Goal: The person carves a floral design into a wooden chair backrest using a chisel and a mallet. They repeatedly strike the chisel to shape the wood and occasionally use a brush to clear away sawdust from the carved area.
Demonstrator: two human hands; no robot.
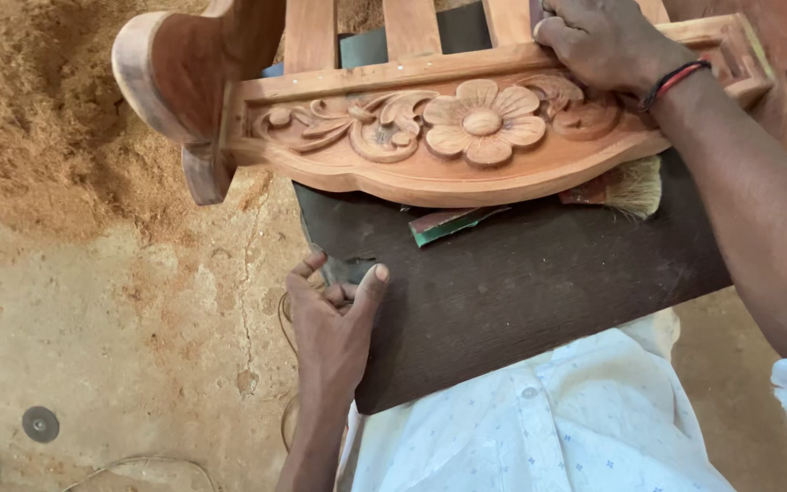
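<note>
Across the far edge of the dark wooden board (539,292), resting on it: carved wooden panel (466,137), reddish, with a flower and scrolling leaves in relief, slats rising from its top rail. At the panel's upper right corner, right hand (608,41), red and black wrist band (676,80) showing, fingers curled tight and pressed down on the rail; impossible to tell whether anything is pinched beneath them. At the board's left edge, left hand (334,319), thumb raised against the edge, fingers half curled round a small dark shape there; hard to say whether gripping or merely resting. Under the panel, near the middle of the board, a green-edged scrap of sandpaper (448,223); towards the right edge, the pale bristles of a brush (626,187). Off the board, on the floor to the left, a heap of sawdust (38,109), two small grey discs (40,424) and a thin cord (138,465). Seemingly mid-finishing: hand work on the rail beside the relief, smoothing by the look of it. For any further pass, need of a firm hold on the panel, light pressure near the fine petals, and a steady board.
</note>
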